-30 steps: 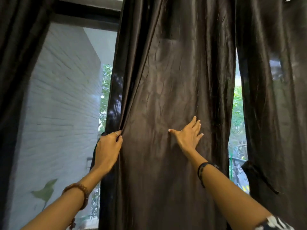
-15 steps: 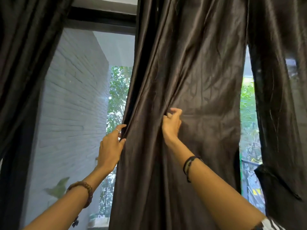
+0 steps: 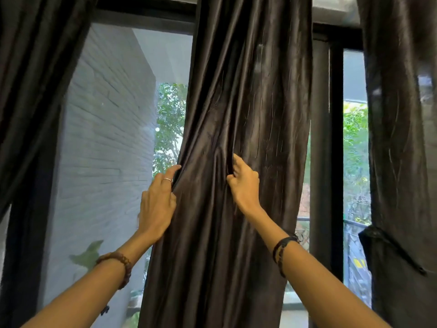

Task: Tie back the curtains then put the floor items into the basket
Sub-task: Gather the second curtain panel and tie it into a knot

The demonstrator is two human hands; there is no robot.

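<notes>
Head view. Behind everything: tall dark-framed window (image 3: 321,138), white brick wall (image 3: 106,129) at left of frame, green foliage (image 3: 169,119) beyond the glass at centre and right.

Hung down the centre of the frame: middle curtain (image 3: 248,95), dark, glossy, finely crinkled, bunched into long vertical folds. Flanked by left curtain (image 3: 35,74) along the left edge and right curtain (image 3: 402,138) along the right edge, the latter seemingly cinched already by a dark tie-back band (image 3: 390,245) at lower right. No floor, basket or floor items anywhere in the frame.

Gripped the left edge of the middle curtain at mid-height: left hand (image 3: 157,204), fingers curled round the hem, ringed finger stretched up along it. Pinched a fold just right of centre: right hand (image 3: 244,185), fingers closed on a ridge of cloth, fabric puckered toward the grip.

Judged by sheen and drape: light, soft, limp and probably slippery, likely to slide out of a loose pinch. Best taken at about this height with both edges gathered into one bundle and a full wrap of the fingers, not fingertips; not fragile, though prone to creasing.
</notes>
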